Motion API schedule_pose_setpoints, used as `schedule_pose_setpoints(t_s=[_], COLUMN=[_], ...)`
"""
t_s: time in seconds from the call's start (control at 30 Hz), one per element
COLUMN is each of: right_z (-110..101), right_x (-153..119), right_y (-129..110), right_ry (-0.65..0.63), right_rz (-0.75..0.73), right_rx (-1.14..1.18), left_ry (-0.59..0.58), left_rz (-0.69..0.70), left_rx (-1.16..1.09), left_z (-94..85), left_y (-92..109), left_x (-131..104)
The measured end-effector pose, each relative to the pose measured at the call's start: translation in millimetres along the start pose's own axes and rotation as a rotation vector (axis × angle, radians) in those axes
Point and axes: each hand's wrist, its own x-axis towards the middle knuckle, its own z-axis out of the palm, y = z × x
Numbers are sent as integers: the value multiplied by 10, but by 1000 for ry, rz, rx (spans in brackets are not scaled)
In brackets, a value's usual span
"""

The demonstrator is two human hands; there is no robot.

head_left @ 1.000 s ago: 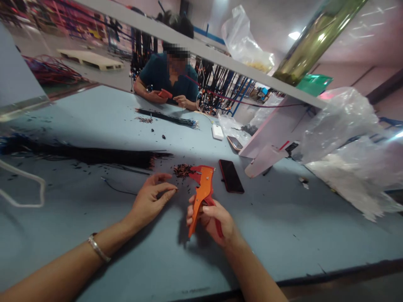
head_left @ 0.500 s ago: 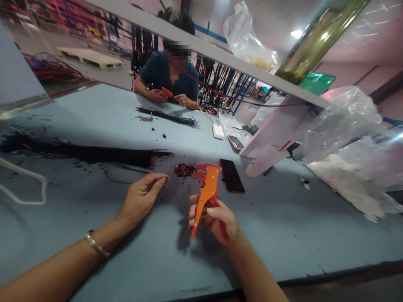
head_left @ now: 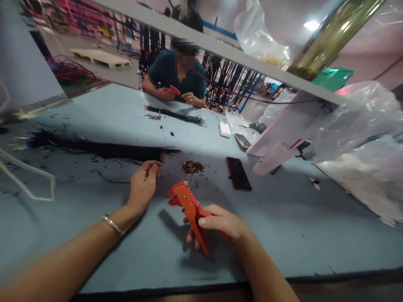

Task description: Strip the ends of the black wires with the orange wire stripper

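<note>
"Where's the orange-red tool?"
"Gripped in the right hand, its head angled toward the left hand."
"And that one?"
"Pinching a thin wire, near the end of the black bundle."

The person's bare left hand has moved off to the frayed right end of the long black wire bundle. The orange-and-red hand tool has swung from near upright beside the small heap of dark, copper-coloured clippings to lean leftward, nearer the person.
</note>
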Motion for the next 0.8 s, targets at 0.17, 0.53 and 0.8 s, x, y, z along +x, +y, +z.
schedule_pose_setpoints(t_s=[0.17,0.53,0.8], right_z=[-10,-38,508], right_x=[251,-131,60], right_y=[-147,-509,-171], right_ry=[35,278,534], right_rz=[194,172,43], right_rx=[-80,-976,-1725], left_ry=[-54,-149,-46], left_rz=[31,42,30], left_rx=[52,28,8], left_z=[-21,-35,-23], left_y=[64,50,1], left_x=[-21,3,49])
